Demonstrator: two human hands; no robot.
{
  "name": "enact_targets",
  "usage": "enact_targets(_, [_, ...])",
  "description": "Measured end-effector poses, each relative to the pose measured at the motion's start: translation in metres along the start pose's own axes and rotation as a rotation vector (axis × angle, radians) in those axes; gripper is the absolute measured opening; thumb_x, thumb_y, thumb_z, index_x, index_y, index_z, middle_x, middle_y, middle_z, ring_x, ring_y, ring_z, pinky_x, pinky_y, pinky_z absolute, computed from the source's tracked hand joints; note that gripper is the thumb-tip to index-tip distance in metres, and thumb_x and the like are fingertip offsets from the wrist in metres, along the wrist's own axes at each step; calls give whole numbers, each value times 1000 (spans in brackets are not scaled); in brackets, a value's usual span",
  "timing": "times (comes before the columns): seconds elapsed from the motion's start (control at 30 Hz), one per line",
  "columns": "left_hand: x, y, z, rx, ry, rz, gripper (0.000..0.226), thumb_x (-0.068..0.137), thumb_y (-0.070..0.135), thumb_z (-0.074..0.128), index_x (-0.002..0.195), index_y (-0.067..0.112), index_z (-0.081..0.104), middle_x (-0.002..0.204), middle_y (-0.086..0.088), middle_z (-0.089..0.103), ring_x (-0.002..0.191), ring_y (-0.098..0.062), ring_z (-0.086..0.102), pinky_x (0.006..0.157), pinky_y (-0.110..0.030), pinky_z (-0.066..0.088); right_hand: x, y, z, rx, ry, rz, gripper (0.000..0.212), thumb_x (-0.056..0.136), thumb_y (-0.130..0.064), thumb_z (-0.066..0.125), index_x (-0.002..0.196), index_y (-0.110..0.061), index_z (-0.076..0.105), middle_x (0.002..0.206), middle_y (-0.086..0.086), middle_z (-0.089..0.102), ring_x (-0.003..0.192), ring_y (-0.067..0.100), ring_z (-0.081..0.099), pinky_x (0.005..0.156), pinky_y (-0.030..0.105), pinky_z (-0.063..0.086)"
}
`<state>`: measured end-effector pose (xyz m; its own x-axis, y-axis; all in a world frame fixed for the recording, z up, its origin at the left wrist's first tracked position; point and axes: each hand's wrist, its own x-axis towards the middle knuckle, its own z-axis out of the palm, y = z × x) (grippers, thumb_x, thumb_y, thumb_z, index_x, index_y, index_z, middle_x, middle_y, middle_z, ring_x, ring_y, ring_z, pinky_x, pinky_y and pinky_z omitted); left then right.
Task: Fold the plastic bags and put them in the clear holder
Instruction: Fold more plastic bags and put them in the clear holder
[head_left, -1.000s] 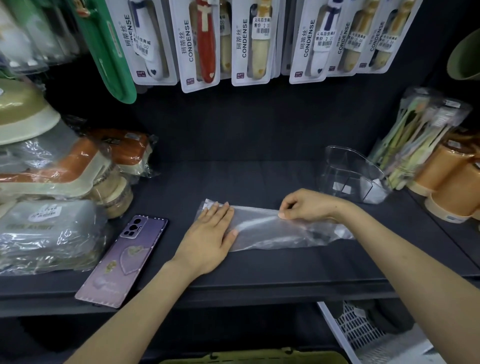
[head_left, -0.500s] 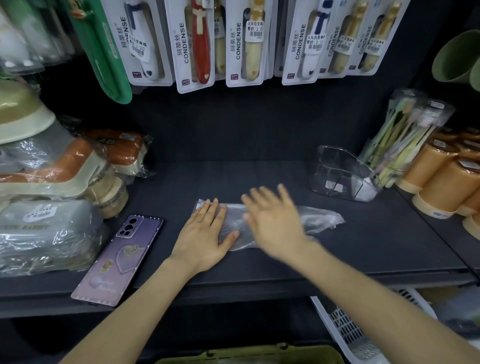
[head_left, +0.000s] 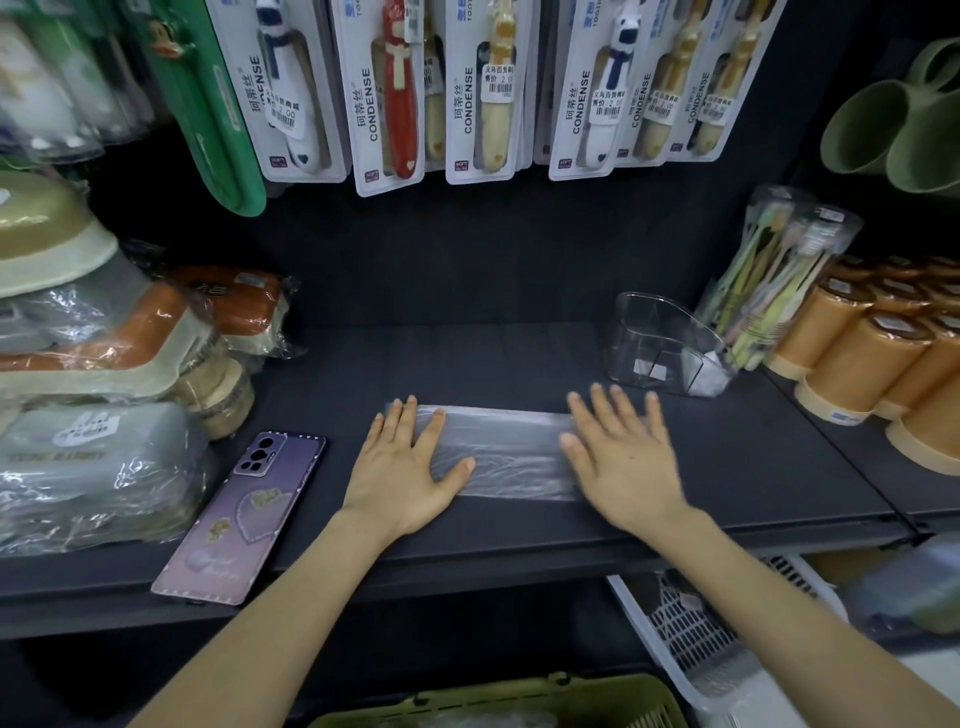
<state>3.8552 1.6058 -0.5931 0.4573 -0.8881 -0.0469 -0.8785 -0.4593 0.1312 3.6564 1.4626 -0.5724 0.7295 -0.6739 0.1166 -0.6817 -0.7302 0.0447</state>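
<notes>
Your left hand (head_left: 402, 470) and right hand (head_left: 621, 457) lie flat, fingers straight, pressing the folded plastic bag (head_left: 511, 452) onto the shelf (head_left: 519, 364). The clear holder (head_left: 667, 345) stands near your right hand.

Of the person, only hands and forearms are shown. The bare left hand (head_left: 402, 467) and the bare right hand (head_left: 623, 457) are seen uncovered, each with slender fingers and short, neatly trimmed fingernails (head_left: 467, 464). The slim left forearm (head_left: 270, 613) and the slim right forearm (head_left: 779, 597) are likewise left bare from the wrist down to the lower edge of the view, smooth in outline throughout.
</notes>
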Motion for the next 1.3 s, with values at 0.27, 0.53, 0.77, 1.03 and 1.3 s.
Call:
enact_targets(0.27, [-1, 0, -1, 3, -29, -23, 82, 89, 72, 13, 155, 25, 0, 161, -9, -10, 148, -21, -14, 120, -35, -8, -2, -20, 12, 127, -223, -99, 104, 62, -79, -31, 152, -41, 6, 162, -9, 0, 149, 14, -7, 117, 48, -13])
enact_targets(0.53, [-1, -2, -1, -9, -33, -11, 93, 80, 79, 2, 154, 23, -2, 161, -11, -11, 148, -22, -14, 120, -34, -9, -28, 3, 11, 232, 342, -435, 45, 87, -51, 51, 107, -16, 72, 115, -1, 68, 112, 17, 58, 112, 43, 28])
enact_targets(0.77, [-11, -6, -18, -422, 98, -7, 81, 91, 65, 41, 153, 29, 4, 161, -7, 7, 149, -22, 0, 119, -33, 4, -18, -10, 11, 262, 319, -445, 29, 89, -22, 45, 72, -13, 67, 73, -1, 67, 67, 20, 62, 70, 32, 53])
enact_targets(1.03, [-55, -17, -30, -462, 79, 327, 53, 69, 66, 55, 97, 26, 75, 98, 25, 65, 98, 2, 59, 93, -24, 45, -53, 9, -15, 440, 146, -352, 20, 95, -25, 45, 82, -17, 59, 66, -9, 58, 57, 11, 51, 58, 26, 41])
enact_targets(1.3, [-42, -16, -24, -702, 137, 34, 23, 91, 26, 64, 70, 32, 63, 68, 26, 64, 70, 9, 58, 67, -13, 38, -32, 9, -22, 779, -144, -73, 26, 99, -18, 48, 77, -32, 50, 66, -10, 55, 60, 2, 48, 65, 24, 41])
